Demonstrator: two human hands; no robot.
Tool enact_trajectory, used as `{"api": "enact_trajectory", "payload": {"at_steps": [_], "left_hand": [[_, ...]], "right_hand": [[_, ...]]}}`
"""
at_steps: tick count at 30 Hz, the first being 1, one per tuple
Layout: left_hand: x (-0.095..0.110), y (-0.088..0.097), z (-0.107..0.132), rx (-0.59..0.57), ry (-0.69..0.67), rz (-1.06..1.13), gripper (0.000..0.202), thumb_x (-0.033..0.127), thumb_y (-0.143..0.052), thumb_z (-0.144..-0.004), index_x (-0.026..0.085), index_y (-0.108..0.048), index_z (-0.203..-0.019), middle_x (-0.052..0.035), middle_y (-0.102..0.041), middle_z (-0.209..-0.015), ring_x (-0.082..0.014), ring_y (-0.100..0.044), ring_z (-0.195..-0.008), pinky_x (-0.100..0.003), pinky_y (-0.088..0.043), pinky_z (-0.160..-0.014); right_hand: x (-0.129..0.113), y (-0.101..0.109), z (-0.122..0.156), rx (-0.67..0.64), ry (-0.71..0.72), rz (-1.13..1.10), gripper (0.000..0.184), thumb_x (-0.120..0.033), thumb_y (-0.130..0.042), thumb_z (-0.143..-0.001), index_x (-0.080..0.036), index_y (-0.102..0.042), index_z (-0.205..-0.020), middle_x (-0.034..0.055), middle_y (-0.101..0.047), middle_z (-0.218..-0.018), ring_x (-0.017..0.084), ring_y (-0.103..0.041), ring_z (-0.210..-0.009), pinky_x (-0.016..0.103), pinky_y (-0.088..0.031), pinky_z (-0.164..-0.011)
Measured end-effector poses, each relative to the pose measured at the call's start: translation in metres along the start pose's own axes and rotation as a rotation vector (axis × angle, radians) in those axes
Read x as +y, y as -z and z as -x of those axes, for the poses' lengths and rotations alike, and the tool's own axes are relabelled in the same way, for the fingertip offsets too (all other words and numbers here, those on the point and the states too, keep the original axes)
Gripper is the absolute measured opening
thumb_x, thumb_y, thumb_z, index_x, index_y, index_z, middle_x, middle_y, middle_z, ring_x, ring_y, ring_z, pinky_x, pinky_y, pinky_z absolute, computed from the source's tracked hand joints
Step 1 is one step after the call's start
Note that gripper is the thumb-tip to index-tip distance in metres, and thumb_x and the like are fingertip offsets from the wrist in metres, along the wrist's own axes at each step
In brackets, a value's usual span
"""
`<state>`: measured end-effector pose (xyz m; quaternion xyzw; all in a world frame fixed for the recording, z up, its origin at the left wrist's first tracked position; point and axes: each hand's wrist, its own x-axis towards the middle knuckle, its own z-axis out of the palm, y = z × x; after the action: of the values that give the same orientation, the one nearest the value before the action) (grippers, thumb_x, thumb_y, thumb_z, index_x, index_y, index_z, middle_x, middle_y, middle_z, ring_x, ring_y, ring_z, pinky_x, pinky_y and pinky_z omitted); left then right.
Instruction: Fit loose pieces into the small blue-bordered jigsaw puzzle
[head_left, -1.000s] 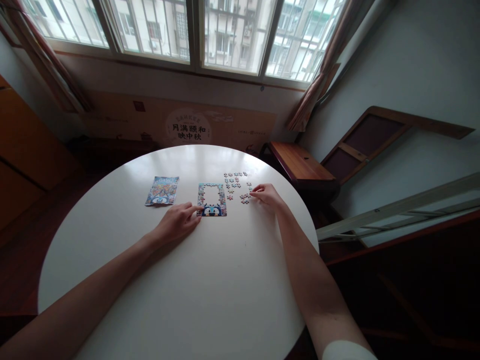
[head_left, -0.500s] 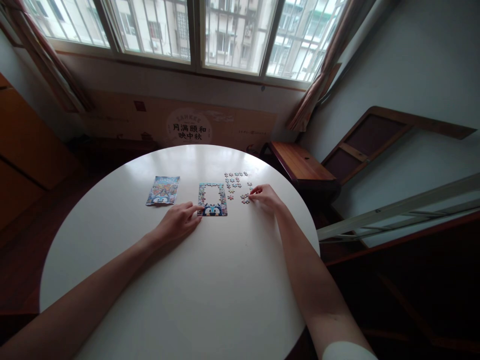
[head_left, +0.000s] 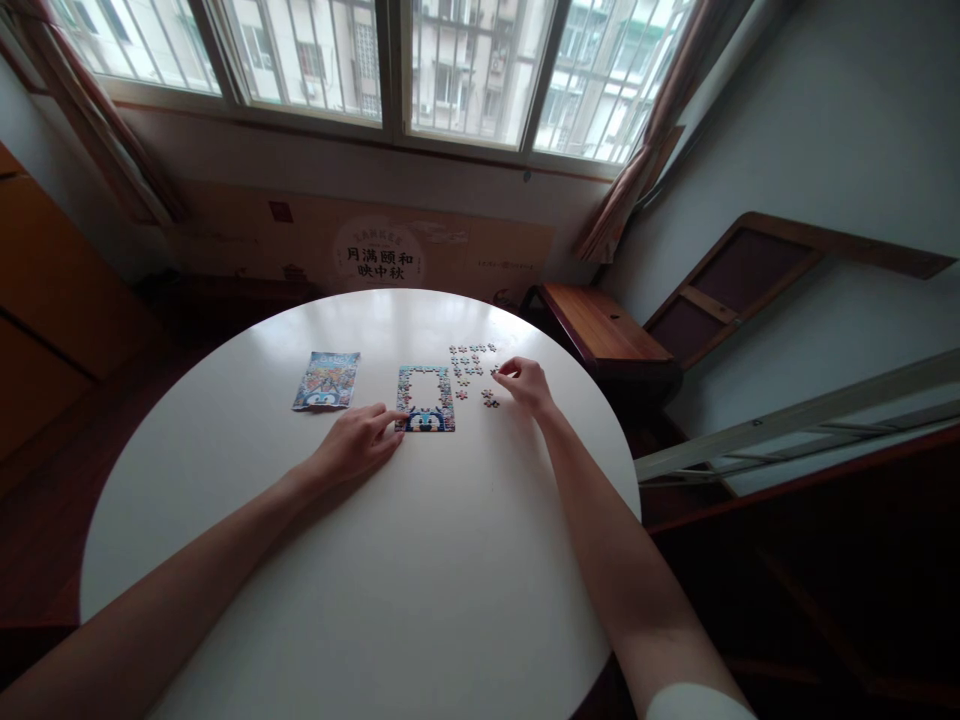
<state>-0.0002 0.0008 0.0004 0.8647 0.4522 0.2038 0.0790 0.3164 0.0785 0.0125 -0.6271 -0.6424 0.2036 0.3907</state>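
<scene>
1. Just below the centre of the frame lies the partly assembled jigsaw puzzle (head_left: 426, 422), flat on the round white desk (head_left: 375, 570), its border joined around a bare middle.
2. At its lower-left edge, here's the left hand (head_left: 362, 440), fingers loosely extended, index fingertip touching the border; light, steady pressure seems best, enough to prevent sliding without buckling the joins.
3. Right of centre, the right hand (head_left: 525, 382) has its fingers narrowed to a pinch beside the loose jigsaw pieces (head_left: 464, 361); whether it grips one, I can't tell.
4. Pinching by the edges, I'd judge, suits such small pieces and leaves those around undisturbed.
5. Left of the puzzle, the printed packet (head_left: 326, 382) lies flat, probably a handy picture reference.
</scene>
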Motion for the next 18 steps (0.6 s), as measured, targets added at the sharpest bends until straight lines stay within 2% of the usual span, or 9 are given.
{"api": "enact_trajectory", "payload": {"at_steps": [3, 6, 11, 18], "left_hand": [[-0.001, -0.001, 0.000, 0.000, 0.003, -0.004, 0.033, 0.038, -0.047, -0.090, 0.023, -0.065, -0.114, -0.0014, -0.056, -0.075, -0.0126, -0.050, -0.065, -0.025, -0.037, -0.066], [0.000, 0.000, 0.000, 0.000, 0.000, -0.016, 0.032, 0.037, -0.047, -0.090, 0.023, -0.064, -0.113, -0.0011, -0.055, -0.074, -0.0126, -0.050, -0.065, -0.025, -0.037, -0.065], [0.002, 0.001, 0.000, -0.006, -0.004, -0.028, 0.032, 0.037, -0.048, -0.090, 0.023, -0.064, -0.114, -0.0006, -0.055, -0.074, -0.0124, -0.049, -0.064, -0.025, -0.036, -0.065], [0.002, 0.001, 0.000, -0.010, 0.003, -0.024, 0.032, 0.037, -0.050, -0.089, 0.023, -0.064, -0.115, -0.0008, -0.055, -0.075, -0.0123, -0.050, -0.064, -0.024, -0.037, -0.066]], "right_hand": [[-0.016, -0.016, 0.005, 0.020, 0.104, -0.043, 0.013, -0.029, -0.064, -0.074, -0.017, -0.065, -0.078, 0.0036, -0.068, -0.079, 0.013, -0.058, -0.066, 0.028, -0.049, -0.065], [-0.031, -0.036, 0.012, -0.049, 0.240, -0.095, 0.008, -0.024, -0.061, -0.078, -0.018, -0.065, -0.081, 0.0033, -0.068, -0.080, 0.014, -0.061, -0.073, 0.029, -0.051, -0.071], [-0.048, -0.062, 0.027, -0.137, 0.445, -0.168, 0.011, -0.020, -0.055, -0.084, -0.018, -0.065, -0.082, 0.0044, -0.066, -0.085, 0.014, -0.061, -0.074, 0.029, -0.052, -0.068], [-0.053, -0.076, 0.039, -0.201, 0.516, -0.156, 0.012, -0.020, -0.056, -0.086, -0.020, -0.069, -0.085, 0.0033, -0.063, -0.085, 0.012, -0.058, -0.072, 0.027, -0.049, -0.070]]}}
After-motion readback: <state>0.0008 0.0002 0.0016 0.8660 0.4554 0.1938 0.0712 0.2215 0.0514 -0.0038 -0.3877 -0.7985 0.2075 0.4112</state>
